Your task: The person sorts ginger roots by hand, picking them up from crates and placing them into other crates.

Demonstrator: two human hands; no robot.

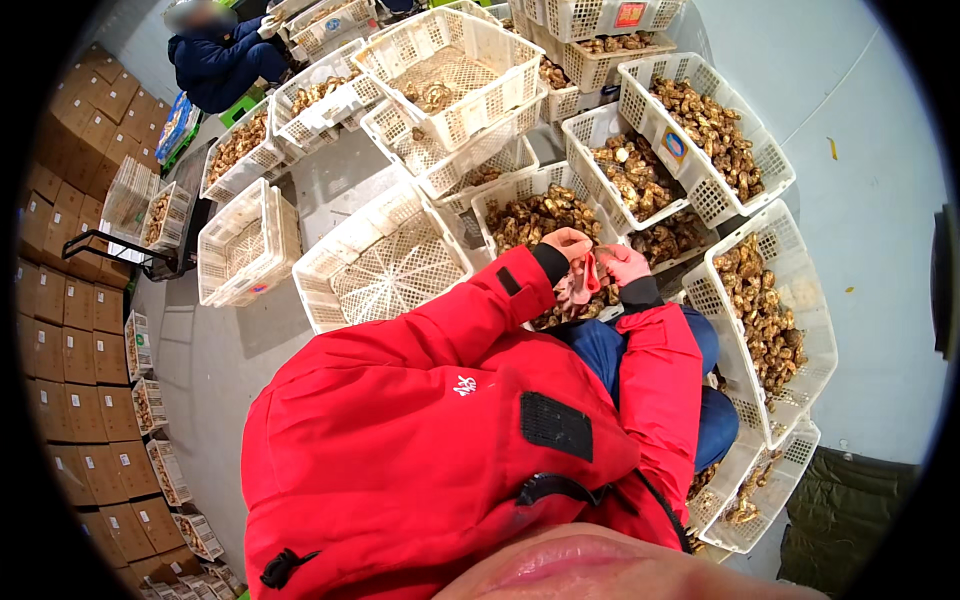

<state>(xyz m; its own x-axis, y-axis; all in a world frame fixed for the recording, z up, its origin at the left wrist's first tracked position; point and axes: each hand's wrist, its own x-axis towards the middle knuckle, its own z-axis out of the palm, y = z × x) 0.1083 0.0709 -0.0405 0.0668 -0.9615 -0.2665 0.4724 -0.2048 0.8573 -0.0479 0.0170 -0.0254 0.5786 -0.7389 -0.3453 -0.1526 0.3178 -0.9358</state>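
Over a white plastic crate (483,212) of brown, mushroom-like pieces (537,217), my two hands are close together in front of my knees. A limp pink cloth item (578,287), perhaps a glove, hangs between them. My left hand (569,245) is closed, with its fingertips pinching at the top of the pink cloth. On the other side of it, my right hand (622,264) has its fingers closed on the cloth's edge. The cloth's lower part hangs in front of the brown pieces. Both of my forearms are in red sleeves with dark cuffs.
An empty white crate (385,262) stands left of my hands. Filled crates (775,330) are at my right, with stacked crates (450,75) ahead. Cardboard boxes (75,330) line the far left, near a hand cart (170,262). A person in dark clothes (222,60) sits at upper left.
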